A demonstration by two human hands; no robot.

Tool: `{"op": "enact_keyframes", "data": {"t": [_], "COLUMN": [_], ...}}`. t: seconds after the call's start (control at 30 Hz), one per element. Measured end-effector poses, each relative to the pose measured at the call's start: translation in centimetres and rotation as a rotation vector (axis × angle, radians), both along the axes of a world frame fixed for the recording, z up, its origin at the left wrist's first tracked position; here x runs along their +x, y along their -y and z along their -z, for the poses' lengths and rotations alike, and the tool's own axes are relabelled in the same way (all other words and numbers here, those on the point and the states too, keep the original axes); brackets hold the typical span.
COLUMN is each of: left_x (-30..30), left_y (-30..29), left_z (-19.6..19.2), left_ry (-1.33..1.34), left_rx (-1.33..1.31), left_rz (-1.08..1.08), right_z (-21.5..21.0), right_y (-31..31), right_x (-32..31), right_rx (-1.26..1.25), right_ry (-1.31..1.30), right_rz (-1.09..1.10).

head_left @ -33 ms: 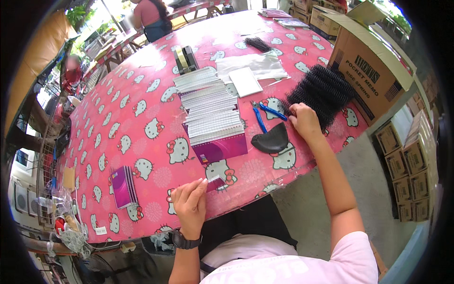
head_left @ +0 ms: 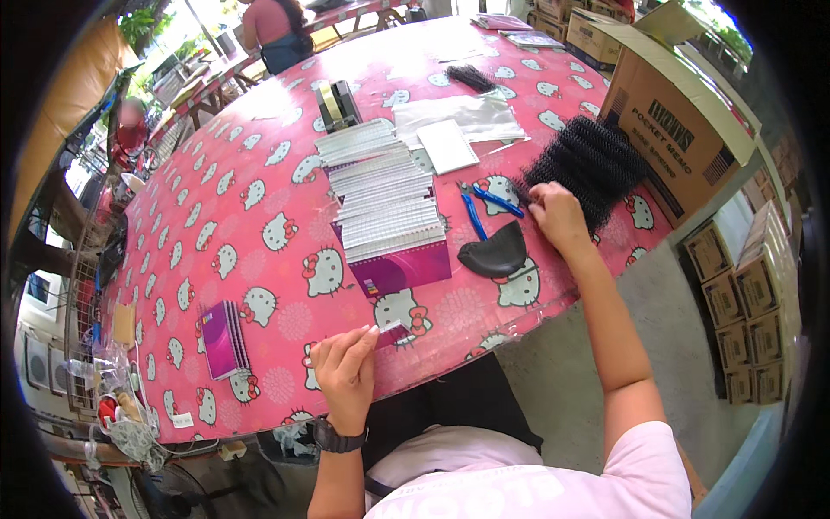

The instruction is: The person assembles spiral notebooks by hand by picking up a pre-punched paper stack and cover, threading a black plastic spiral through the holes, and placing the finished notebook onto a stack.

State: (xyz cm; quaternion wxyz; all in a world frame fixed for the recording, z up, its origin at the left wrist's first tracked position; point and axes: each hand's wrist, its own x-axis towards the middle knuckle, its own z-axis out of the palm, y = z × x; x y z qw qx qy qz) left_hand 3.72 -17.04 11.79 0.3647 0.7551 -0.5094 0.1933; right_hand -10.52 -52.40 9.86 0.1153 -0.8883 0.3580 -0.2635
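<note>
My left hand (head_left: pixel 347 368) is at the table's near edge, its fingers pinching a small purple notebook (head_left: pixel 393 332) seen nearly edge-on, mostly hidden by the hand. My right hand (head_left: pixel 558 214) reaches to the left side of a pile of black spiral binding coils (head_left: pixel 588 164). Its fingertips are curled together on the coil ends there. Just left of it lie blue-handled pliers (head_left: pixel 476 216) with spread handles, and below them a black half-round pouch (head_left: pixel 494 253). A long row of stacked notebook pads (head_left: pixel 389 199) with purple covers stands before me.
Several bound purple notebooks (head_left: pixel 223 342) lie at the left. Behind the row are a tape dispenser (head_left: pixel 337 107), a white pad (head_left: pixel 448 147), plastic sheets (head_left: pixel 484 117) and more coils (head_left: pixel 471 78). A cardboard box (head_left: pixel 679 130) stands right; another person (head_left: pixel 275 36) is far off.
</note>
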Motion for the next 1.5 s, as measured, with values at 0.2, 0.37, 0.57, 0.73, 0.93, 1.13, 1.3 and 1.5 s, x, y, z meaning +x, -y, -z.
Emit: {"op": "enact_keyframes", "data": {"t": [0.2, 0.37, 0.57, 0.73, 0.93, 1.13, 1.3, 1.5], "left_x": [0.7, 1.3, 1.6, 1.6, 1.5, 1.5, 1.6, 0.3], "left_y": [0.6, 0.4, 0.8, 0.5, 0.3, 0.3, 0.4, 1.5], "left_z": [-0.6, -0.4, 0.0, 0.2, 0.0, -0.1, -0.2, -0.9], "left_ry": [-0.024, -0.005, -0.035, -0.058, -0.066, -0.082, -0.077, -0.1], "left_rx": [0.079, 0.046, -0.011, 0.01, 0.024, 0.036, 0.068, 0.114], "left_rz": [0.075, 0.078, 0.109, 0.13, 0.134, 0.123, 0.121, 0.219], "right_z": [-2.9, -6.4, -4.4, -4.0, -4.0, -3.9, -3.4, -5.0], "right_y": [0.0, -10.4, -17.4, -17.7, -17.2, -17.0, -16.8, -18.0], "right_x": [-1.3, 1.3, 2.0, 2.1, 2.7, 2.7, 2.9, 2.8], "right_rx": [0.036, 0.285, 0.544, 0.648, 0.615, 0.461, 0.495, 0.643], "right_ry": [0.145, 0.357, 0.194, 0.244, 0.186, 0.175, 0.121, 0.107], "right_rz": [0.046, -0.382, -0.652, -0.62, -0.876, -0.951, -0.948, -0.846]}}
